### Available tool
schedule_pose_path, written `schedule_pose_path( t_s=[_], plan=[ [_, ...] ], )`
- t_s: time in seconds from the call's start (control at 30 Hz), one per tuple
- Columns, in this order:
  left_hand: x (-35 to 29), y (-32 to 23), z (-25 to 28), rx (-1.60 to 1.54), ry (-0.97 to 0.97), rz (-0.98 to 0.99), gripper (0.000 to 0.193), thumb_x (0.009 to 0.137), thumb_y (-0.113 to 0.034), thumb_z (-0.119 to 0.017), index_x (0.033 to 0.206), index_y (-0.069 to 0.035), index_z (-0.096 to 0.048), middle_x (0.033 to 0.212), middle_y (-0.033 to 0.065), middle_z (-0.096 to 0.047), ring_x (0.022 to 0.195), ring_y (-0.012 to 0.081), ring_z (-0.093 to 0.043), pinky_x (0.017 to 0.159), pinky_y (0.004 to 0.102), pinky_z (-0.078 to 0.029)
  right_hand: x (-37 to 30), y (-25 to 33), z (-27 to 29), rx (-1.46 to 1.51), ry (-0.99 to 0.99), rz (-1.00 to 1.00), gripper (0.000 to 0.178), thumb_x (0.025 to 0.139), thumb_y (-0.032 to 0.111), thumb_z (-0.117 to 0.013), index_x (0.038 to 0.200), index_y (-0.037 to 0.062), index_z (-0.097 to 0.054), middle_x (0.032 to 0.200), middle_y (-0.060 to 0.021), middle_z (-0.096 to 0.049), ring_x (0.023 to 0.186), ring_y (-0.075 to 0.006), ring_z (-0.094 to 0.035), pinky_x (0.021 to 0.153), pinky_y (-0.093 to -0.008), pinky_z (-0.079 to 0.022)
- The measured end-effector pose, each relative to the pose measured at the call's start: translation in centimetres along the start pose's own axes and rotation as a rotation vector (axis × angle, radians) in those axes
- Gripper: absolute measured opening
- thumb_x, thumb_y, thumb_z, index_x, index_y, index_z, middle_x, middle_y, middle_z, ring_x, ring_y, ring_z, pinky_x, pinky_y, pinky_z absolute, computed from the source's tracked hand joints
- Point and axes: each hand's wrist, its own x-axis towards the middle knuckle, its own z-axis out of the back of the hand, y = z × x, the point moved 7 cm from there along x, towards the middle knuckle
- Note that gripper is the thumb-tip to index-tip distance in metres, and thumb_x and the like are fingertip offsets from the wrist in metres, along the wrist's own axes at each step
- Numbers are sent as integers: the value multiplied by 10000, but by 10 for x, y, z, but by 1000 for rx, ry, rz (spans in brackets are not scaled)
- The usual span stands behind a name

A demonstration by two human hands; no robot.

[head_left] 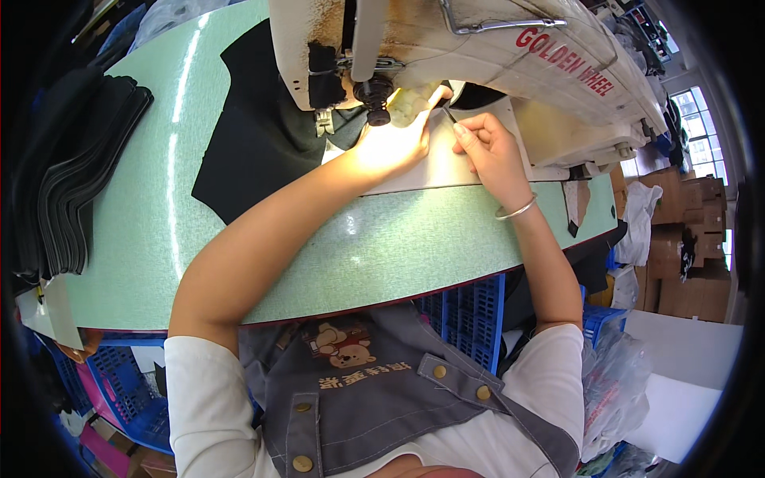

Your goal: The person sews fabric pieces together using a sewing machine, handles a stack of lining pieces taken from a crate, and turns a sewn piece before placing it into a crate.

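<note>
My left hand (396,145) lies on the bed of a sewing machine (510,64), bleached by the lamp. Its index finger is stretched out and the other fingers are partly hidden beside the machine head. To the right, my right hand (492,151) has thumb and fingers pinched on a thin dark strip (449,116), whose kind I cannot make out. A black fabric piece (251,127) spreads left of the machine head and runs up to the metal presser foot (324,122).
A thick stack of black cut pieces (68,167) sits at the left of the green tabletop (358,255). A small scrap (575,205) lies near its right edge. Blue plastic crates (462,319) stand below the table, and cardboard boxes (693,271) at the right.
</note>
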Motion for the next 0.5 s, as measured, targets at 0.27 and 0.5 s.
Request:
schedule_pose_path(
  t_s=[0.27,0.5],
  plan=[
    [-8,10,-2,245,-73,-111,583,719,97,-553,1257,-123,-513,991,-3,-594,590,133,-496,496,254,-410,0,5,-7,87,-27,12,155,934,131,-628,948,-8,-562,801,-46,-630,732,-81,-601,675,-226,-489],
    [-1,-4,4,61,-15,-22,553,748,96,-536,1253,-127,-510,996,16,-594,616,141,-529,520,254,-429,6,-2,-6,117,-27,63,136,939,116,-617,948,-6,-558,808,-39,-623,715,-77,-588,666,-224,-486]
  ],
)
